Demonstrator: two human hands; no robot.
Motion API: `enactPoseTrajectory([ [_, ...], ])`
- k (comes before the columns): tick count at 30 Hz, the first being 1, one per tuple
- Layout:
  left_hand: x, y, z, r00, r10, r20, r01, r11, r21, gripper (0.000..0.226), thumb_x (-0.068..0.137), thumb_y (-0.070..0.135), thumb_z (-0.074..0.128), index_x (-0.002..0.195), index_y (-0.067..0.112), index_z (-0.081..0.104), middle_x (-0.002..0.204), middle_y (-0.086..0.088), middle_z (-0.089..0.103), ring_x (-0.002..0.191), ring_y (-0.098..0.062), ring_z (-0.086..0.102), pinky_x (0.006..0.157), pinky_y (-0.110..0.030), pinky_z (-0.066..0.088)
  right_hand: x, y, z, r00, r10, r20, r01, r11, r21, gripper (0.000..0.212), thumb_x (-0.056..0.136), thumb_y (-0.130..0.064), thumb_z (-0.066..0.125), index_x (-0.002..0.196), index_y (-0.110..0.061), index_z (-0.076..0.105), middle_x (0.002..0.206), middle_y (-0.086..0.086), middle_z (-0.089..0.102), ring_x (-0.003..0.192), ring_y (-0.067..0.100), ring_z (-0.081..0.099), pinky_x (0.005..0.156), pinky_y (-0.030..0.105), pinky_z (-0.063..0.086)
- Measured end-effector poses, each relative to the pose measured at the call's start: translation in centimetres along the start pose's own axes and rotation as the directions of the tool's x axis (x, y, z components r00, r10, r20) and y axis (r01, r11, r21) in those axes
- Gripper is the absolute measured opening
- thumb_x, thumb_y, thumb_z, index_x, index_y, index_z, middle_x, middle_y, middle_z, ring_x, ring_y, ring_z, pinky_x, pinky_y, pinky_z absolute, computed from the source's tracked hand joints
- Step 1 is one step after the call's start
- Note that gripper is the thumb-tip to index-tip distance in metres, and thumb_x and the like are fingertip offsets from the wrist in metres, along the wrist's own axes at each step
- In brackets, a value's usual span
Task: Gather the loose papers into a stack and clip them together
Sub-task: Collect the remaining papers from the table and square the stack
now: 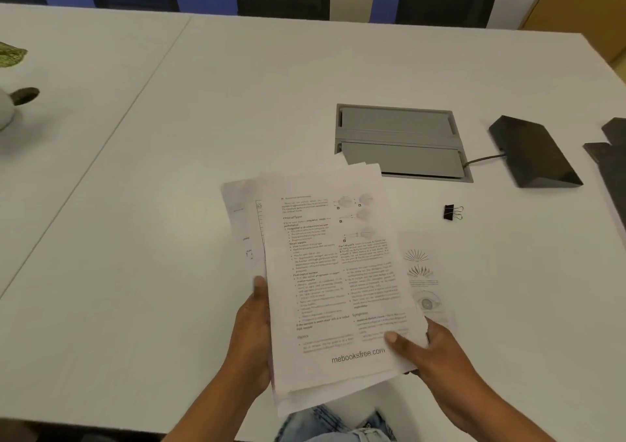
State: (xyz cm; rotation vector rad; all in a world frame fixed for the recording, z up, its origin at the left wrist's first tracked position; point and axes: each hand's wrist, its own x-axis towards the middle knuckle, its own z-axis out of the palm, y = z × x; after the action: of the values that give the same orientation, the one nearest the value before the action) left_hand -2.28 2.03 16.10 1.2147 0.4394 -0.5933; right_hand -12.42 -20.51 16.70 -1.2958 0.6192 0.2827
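Both hands grip uneven papers point(335, 282) at lower centre: left hand point(252, 336) clamps one edge, right hand point(430, 350) the other; clip point(452, 212) lies right.

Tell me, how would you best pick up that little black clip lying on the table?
Take the binder clip by its two wire handles, which point right, away from the papers. Come from above and from the right with the right hand, which is nearer. The black body lies flat on the table, so the raised wire loops probably offer the easier grip and are what you squeeze to open it.
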Motion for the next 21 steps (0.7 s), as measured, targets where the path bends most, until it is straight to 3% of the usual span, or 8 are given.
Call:
enactPoseTrajectory([
  [2, 0.0, 0.2, -0.1, 1.000, -0.012, -0.026, 0.012, 1.000, -0.011, 0.048, 0.080, 0.064, 0.043, 0.103, 0.030, 0.068, 0.095, 0.000, 0.080, 0.092, -0.027, 0.074, 0.080, -0.044, 0.058, 0.0, 0.2, 0.0, 0.999, -0.037, 0.017, 0.038, 0.997, -0.071, 0.041, 0.075, -0.019, 0.072, 0.115, -0.013, 0.068, 0.110, 0.002, 0.077, 0.103, 0.018, 0.072, 0.074, 0.021, 0.056],
  [4, 0.0, 0.2, -0.4, 0.996, 0.060, -0.060, -0.057, 0.997, 0.055, 0.038, 0.080, 0.051, 0.056, 0.107, 0.027, 0.068, 0.095, 0.005, 0.080, 0.089, -0.021, 0.076, 0.076, -0.039, 0.059, 0.1, 0.5, 0.0, 0.998, -0.057, 0.033, 0.060, 0.993, -0.106, 0.041, 0.073, -0.019, 0.075, 0.114, -0.014, 0.069, 0.110, 0.001, 0.077, 0.105, 0.019, 0.071, 0.080, 0.022, 0.056],
  [7, -0.3, 0.2, -1.3, 0.987, 0.106, -0.120, -0.090, 0.987, 0.131, 0.029, 0.086, 0.026, 0.069, 0.113, 0.018, 0.069, 0.103, -0.004, 0.079, 0.094, -0.028, 0.075, 0.087, -0.050, 0.058, 0.4, 0.4, 0.1, 0.995, -0.055, 0.079, 0.063, 0.992, -0.113, 0.048, 0.072, -0.037, 0.079, 0.114, -0.016, 0.070, 0.112, 0.001, 0.076, 0.108, 0.019, 0.070, 0.084, 0.024, 0.056],
  [9, -0.3, 0.2, -2.3, 0.985, 0.098, -0.139, -0.082, 0.990, 0.119, 0.026, 0.086, 0.022, 0.068, 0.111, 0.015, 0.069, 0.102, -0.009, 0.079, 0.093, -0.033, 0.075, 0.086, -0.053, 0.057, 0.9, 0.1, 0.3, 0.995, 0.020, 0.102, -0.014, 0.998, -0.062, 0.041, 0.088, -0.045, 0.059, 0.115, -0.016, 0.070, 0.112, 0.002, 0.076, 0.106, 0.020, 0.071, 0.085, 0.029, 0.056],
  [12, -0.5, 0.7, -4.0, 0.981, 0.105, -0.166, -0.086, 0.990, 0.116, 0.028, 0.086, 0.022, 0.068, 0.113, 0.013, 0.068, 0.102, -0.012, 0.078, 0.090, -0.035, 0.075, 0.080, -0.049, 0.059, 3.4, 0.1, -0.2, 0.986, 0.168, -0.002, -0.168, 0.986, -0.005, 0.057, 0.096, -0.052, 0.036, 0.108, -0.009, 0.071, 0.101, 0.011, 0.077, 0.085, 0.024, 0.072, 0.079, 0.037, 0.054],
  [14, -0.6, 0.6, -5.4, 0.975, 0.115, -0.192, -0.091, 0.987, 0.133, 0.025, 0.087, 0.022, 0.066, 0.111, 0.014, 0.068, 0.100, -0.010, 0.079, 0.086, -0.032, 0.075, 0.074, -0.045, 0.060, 5.7, 0.7, -1.0, 0.982, 0.160, -0.097, -0.172, 0.976, -0.136, 0.050, 0.095, -0.049, 0.047, 0.103, -0.006, 0.071, 0.095, 0.011, 0.077, 0.079, 0.024, 0.071, 0.073, 0.035, 0.055],
  [17, -1.0, 0.5, -7.2, 0.967, 0.120, -0.225, -0.090, 0.986, 0.138, 0.024, 0.088, 0.023, 0.065, 0.109, 0.014, 0.068, 0.099, -0.009, 0.079, 0.088, -0.034, 0.074, 0.071, -0.042, 0.059, 9.5, 2.0, -2.5, 0.973, -0.033, -0.228, -0.084, 0.870, -0.486, 0.023, 0.089, -0.034, 0.066, 0.097, -0.013, 0.071, 0.097, 0.002, 0.074, 0.096, 0.024, 0.070, 0.078, 0.031, 0.053],
  [21, -2.1, 0.3, -8.8, 0.953, 0.124, -0.275, -0.090, 0.987, 0.136, 0.028, 0.085, 0.026, 0.065, 0.110, 0.014, 0.068, 0.100, -0.010, 0.078, 0.089, -0.036, 0.073, 0.075, -0.044, 0.058, 14.4, 3.2, -3.8, 0.928, -0.200, -0.315, -0.133, 0.612, -0.780, 0.053, 0.082, -0.037, 0.073, 0.124, -0.006, 0.060, 0.121, 0.010, 0.062, 0.110, 0.027, 0.061, 0.088, 0.032, 0.048],
])
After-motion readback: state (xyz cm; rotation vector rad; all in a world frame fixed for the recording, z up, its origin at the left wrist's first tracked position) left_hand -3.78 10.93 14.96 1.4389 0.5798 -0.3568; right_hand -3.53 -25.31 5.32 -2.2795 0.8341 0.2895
